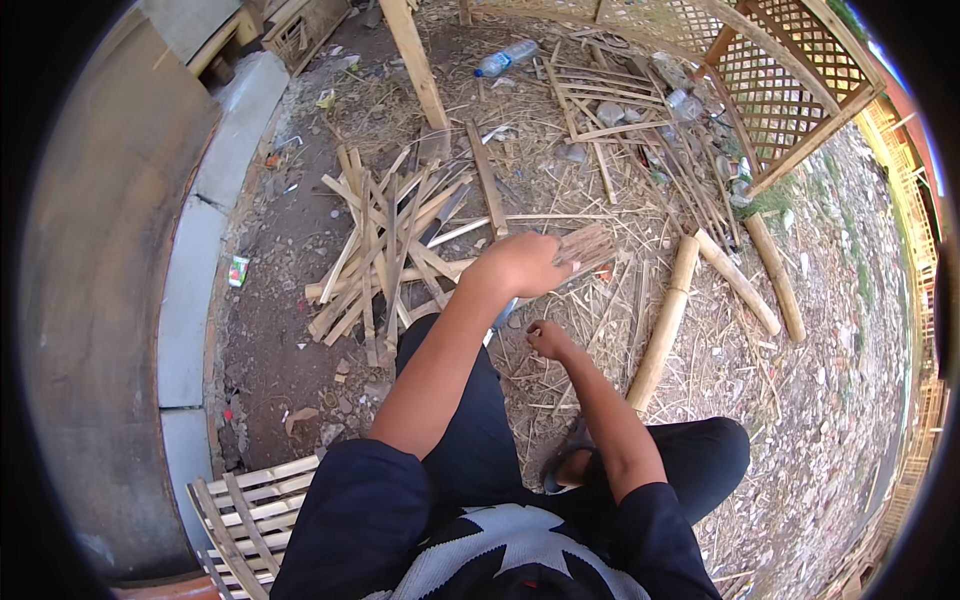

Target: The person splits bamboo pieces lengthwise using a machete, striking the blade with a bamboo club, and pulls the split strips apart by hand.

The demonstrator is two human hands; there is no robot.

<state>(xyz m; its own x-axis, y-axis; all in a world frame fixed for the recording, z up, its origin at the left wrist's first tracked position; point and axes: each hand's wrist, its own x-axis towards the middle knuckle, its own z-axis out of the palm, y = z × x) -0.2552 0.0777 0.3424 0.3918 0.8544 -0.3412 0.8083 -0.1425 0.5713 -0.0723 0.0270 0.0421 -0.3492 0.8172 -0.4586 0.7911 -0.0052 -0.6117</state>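
Observation:
My left hand (520, 266) reaches out over the ground ahead of my knees. Its fingers are closed at the near end of a rough, weathered brown piece of wood (588, 246), and the palm side is hidden. Closer to me, my right hand (547, 340) is held low with its fingers curled in; whatever may be in them is too small to make out. Below my left wrist shows a bit of something blue (505, 313), mostly covered. A heap of split bamboo and wood strips (385, 250) lies just left of my left hand.
Thick bamboo poles (665, 320) lie to the right. Upright ahead is a wooden post (415, 65). A plastic bottle (507, 58), slatted frame (610, 92) and lattice panel (790, 85) are farther off. A concrete edge (190, 300) runs left, with a slatted bamboo piece (250, 515) near me.

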